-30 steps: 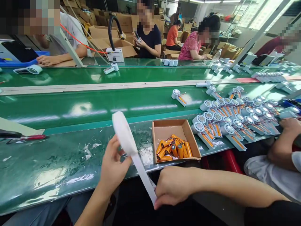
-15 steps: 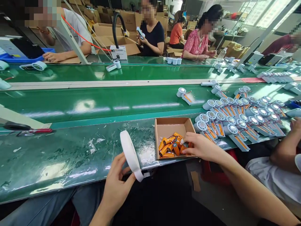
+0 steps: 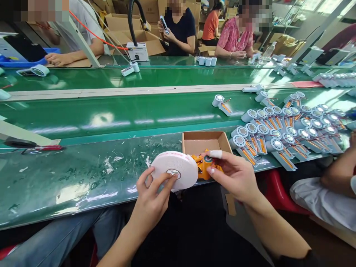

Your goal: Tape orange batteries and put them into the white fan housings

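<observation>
Left hand [image 3: 154, 200]: 1. Right hand [image 3: 240, 180]: 1. Roll of white tape [image 3: 182, 165]: 1. Orange cell [image 3: 206, 170] in the right fingers: 1; further cells behind it partly hidden, uncountable. Cardboard box [image 3: 204, 138]: 1. Grouped grey housings [image 3: 287, 138]: at least 20. Upright far-edge cylinders [image 3: 207, 61]: 3. Clear bottle [image 3: 269, 51]: 1.

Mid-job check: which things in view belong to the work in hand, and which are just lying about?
In use, it seems:
white tape roll, in the left hand
orange cylinder, in the right hand
cardboard box holding more orange cylinders
possibly the pale housings beside it

Apparently just lying about:
red-handled tool, left on the bench
whitish scraps on the bench
</observation>
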{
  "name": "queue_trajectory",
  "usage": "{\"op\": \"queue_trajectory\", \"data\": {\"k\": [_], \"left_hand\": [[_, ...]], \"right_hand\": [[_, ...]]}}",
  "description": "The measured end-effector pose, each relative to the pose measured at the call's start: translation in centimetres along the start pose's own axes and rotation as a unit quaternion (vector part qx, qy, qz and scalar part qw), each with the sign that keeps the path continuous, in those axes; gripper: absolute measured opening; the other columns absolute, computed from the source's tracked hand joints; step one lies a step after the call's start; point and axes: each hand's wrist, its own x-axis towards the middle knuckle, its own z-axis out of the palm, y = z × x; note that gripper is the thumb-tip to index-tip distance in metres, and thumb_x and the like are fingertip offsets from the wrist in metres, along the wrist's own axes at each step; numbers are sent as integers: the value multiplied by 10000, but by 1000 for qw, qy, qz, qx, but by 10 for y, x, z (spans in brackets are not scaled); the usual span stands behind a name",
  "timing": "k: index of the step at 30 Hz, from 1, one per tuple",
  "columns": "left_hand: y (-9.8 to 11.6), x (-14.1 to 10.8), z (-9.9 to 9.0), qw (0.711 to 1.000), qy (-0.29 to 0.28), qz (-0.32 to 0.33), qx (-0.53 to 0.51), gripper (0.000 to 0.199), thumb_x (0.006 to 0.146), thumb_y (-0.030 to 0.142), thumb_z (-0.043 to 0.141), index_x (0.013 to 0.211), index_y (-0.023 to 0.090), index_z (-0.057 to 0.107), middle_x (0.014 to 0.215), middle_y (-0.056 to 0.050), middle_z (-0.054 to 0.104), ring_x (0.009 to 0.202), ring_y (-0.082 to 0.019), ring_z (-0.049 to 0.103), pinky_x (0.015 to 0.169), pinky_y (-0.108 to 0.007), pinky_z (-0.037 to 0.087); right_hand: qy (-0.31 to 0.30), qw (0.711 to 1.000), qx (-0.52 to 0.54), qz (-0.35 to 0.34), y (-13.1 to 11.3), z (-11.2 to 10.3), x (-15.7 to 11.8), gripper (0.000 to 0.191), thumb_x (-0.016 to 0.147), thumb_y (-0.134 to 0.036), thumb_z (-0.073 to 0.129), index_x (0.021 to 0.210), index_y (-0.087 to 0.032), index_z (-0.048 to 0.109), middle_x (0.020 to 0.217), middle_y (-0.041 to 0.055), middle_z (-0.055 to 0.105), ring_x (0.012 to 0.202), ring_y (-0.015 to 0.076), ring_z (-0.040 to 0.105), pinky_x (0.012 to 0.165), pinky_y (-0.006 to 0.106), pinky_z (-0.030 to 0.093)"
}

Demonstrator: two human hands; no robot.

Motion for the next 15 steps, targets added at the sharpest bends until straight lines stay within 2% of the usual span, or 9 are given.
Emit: {"op": "queue_trajectory", "data": {"k": [5,7,9,10,12,13,15], "left_hand": [[-9,2,-4,998,-15,45,36,534,831,-65,654,1276,224,706,1175,-57,733,1395,-345,420,1128,-468,498],[-13,4,-5,997,-27,44,52,535,840,-54,647,1287,234,709,1222,-47,729,1434,-348,385,1137,-456,495],[-14,7,-7,996,-41,46,68,530,853,-34,650,1308,234,702,1282,-36,715,1463,-363,359,1153,-462,478],[-14,9,-8,995,-45,50,76,523,861,-20,657,1321,227,695,1308,-33,707,1465,-368,364,1163,-466,464],[-9,16,-9,994,-40,59,86,503,882,20,672,1345,216,674,1344,-25,696,1429,-348,434,1190,-472,426],[-6,20,-8,994,-32,62,85,489,894,42,674,1353,210,664,1356,-23,692,1390,-327,487,1204,-475,404],[4,27,-4,996,-8,64,65,455,916,75,668,1355,193,644,1361,-33,691,1294,-276,582,1225,-485,364]], "right_hand": [[-65,977,-202,-8,-3,10,10,332,1010,-302,596,1326,-274,696,1196,61,736,1070,278,703,981,440,588],[-89,972,-215,17,3,10,12,420,1002,-315,604,1419,-273,627,1219,68,726,1134,300,684,1046,481,557],[-90,981,-163,60,14,11,12,493,977,-331,653,1460,-264,581,1219,71,725,1171,311,675,1074,509,550],[-71,988,-116,76,20,13,12,506,958,-336,687,1447,-255,586,1215,71,727,1171,310,679,1068,507,562],[16,997,-3,76,31,21,11,493,926,-334,745,1389,-234,609,1232,79,720,1170,301,686,1041,483,593],[77,994,50,61,35,28,11,503,914,-330,768,1377,-228,601,1258,89,709,1177,299,685,1038,476,596],[208,970,124,16,38,42,8,542,911,-319,785,1391,-241,547,1313,106,679,1208,297,672,1058,482,579]]}}
